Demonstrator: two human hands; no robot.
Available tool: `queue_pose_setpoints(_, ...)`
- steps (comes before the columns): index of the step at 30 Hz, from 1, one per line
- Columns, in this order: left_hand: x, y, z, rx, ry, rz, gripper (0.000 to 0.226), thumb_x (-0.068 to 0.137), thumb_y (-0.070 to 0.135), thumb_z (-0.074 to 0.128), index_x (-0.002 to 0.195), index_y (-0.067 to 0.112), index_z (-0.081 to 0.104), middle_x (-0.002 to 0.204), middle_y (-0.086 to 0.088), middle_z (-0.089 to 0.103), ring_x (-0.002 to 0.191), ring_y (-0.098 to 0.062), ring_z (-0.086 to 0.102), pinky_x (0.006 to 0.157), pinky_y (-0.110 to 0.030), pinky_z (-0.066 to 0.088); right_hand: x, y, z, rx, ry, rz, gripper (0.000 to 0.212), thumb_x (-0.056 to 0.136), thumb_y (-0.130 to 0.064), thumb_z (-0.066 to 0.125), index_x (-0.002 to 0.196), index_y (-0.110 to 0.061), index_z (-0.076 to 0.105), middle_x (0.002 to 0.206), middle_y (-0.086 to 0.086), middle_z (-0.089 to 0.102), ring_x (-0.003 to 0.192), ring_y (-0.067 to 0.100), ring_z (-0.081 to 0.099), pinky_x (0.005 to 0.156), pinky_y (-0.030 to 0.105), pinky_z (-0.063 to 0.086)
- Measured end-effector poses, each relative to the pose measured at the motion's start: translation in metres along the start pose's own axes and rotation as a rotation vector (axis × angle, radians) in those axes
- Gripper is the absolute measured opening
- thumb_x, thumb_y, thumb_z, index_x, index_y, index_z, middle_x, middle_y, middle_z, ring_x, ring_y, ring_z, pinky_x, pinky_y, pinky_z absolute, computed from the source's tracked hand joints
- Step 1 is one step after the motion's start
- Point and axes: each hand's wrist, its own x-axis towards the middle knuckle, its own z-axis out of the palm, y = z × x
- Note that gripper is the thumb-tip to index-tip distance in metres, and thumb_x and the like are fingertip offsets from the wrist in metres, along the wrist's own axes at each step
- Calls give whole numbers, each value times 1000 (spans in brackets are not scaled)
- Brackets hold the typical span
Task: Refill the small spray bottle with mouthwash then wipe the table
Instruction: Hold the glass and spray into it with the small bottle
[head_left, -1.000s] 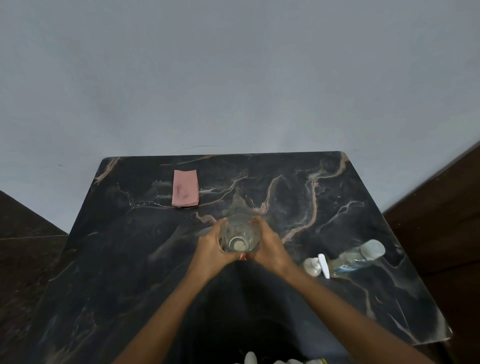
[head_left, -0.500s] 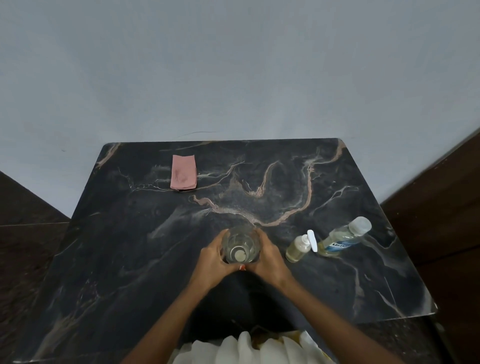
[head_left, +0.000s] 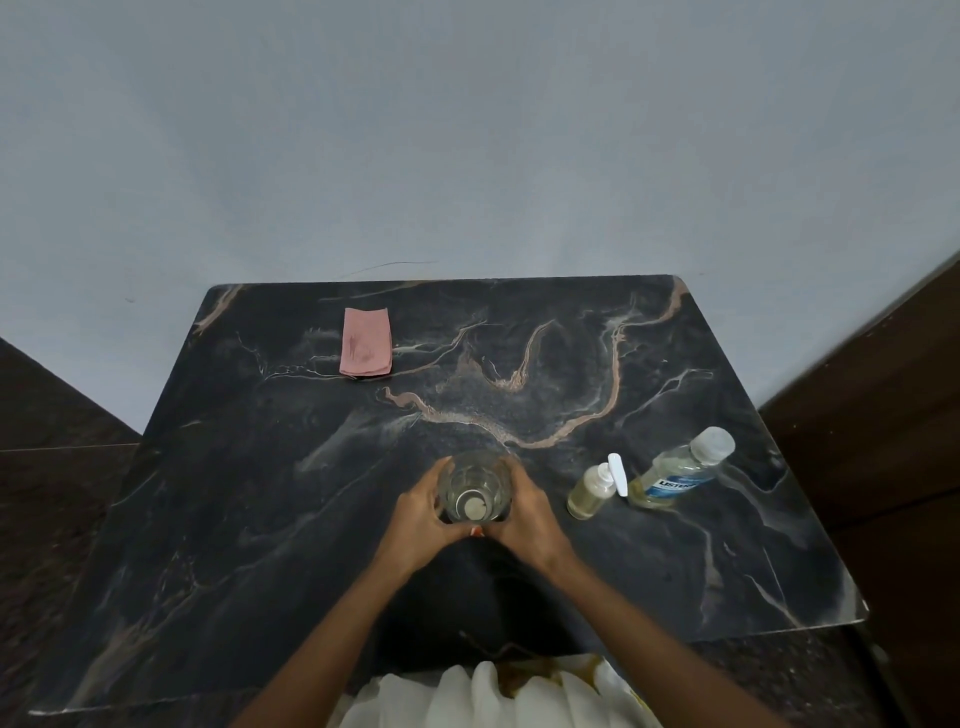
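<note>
Head view, looking down on a dark marbled worktop (head_left: 249, 519) set against a pale wall (head_left: 467, 130). Both hands meet at centre: left hand (head_left: 415, 519) and right hand (head_left: 532, 519) wrap a clear glass (head_left: 474, 488) from either side, with the fingers curled round its wall, so each grip is closed on the glass. The glass is upright and seems to rest on the stone. Whether it holds any liquid cannot be told from above. The small spray bottle (head_left: 589, 491) stands just right of the right hand, apart from it, with its white head fitted and yellowish liquid inside. Just beside it on the right is the mouthwash bottle (head_left: 680, 475), cap on and label facing the camera, holding pale liquid. Neither bottle is touched. A folded pink cloth (head_left: 365, 341) lies flat near the far left corner, well apart from everything else. Progress, as a judgement: nothing shows pouring under way. Both bottles are closed, so the refill is either not begun or already finished; the level in the spray bottle does not settle which. The closed bottles and idle cloth suggest an early stage, with the glass being positioned or cleared. The wipe is certainly left to do, since the cloth sits folded and out of reach of either grip. No spill is visible on the stone.
</note>
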Motion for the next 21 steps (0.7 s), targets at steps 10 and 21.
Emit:
queue_pose_setpoints(10, 1, -5, 4, -9, -16, -20, 99, 56, 4, 84, 137, 11, 29, 135, -9, 46, 125, -20, 46, 107, -46, 37, 1, 6, 0, -40, -44, -18, 72, 69, -12, 77, 130, -14, 37, 122, 3, 56, 112, 12, 54, 97, 30, 45)
queue_pose_setpoints(21, 1, 3, 14, 69, 36, 42, 105, 59, 8, 83, 142, 12, 19, 142, -6, 37, 129, -18, 38, 104, -26, 31, -24, 24, -30, -97, -131, 82, 83, 77, -7, 69, 143, -14, 19, 149, 5, 30, 135, 15, 31, 111, 32, 31)
